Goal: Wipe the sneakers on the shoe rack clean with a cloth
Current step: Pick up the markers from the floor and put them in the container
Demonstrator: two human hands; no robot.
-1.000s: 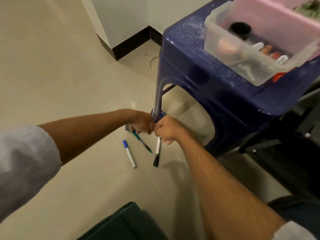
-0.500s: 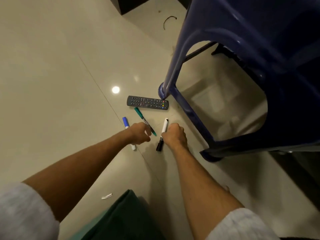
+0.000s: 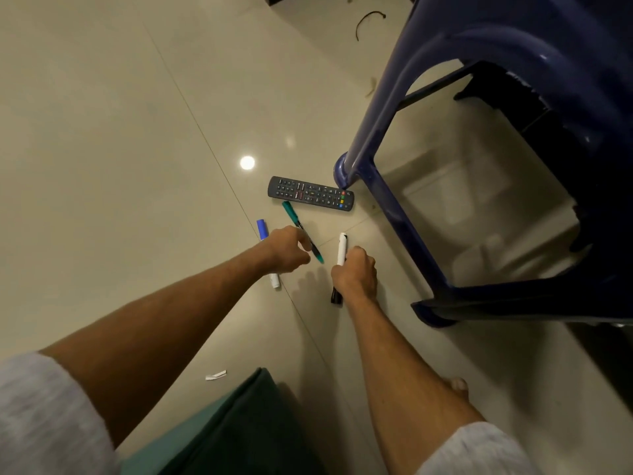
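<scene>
No legible text; remote point(image 3: 310, 198) btn labels too small to read.

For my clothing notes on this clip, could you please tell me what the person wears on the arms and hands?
Both hands, left hand and right hand, are bare: no gloves, rings or watch visible. The forearms are uncovered; light grey heathered sleeves end around the elbows.

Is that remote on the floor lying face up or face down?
Face up: the remote lies flat on the floor tiles, its rows of buttons and coloured keys showing.
</scene>
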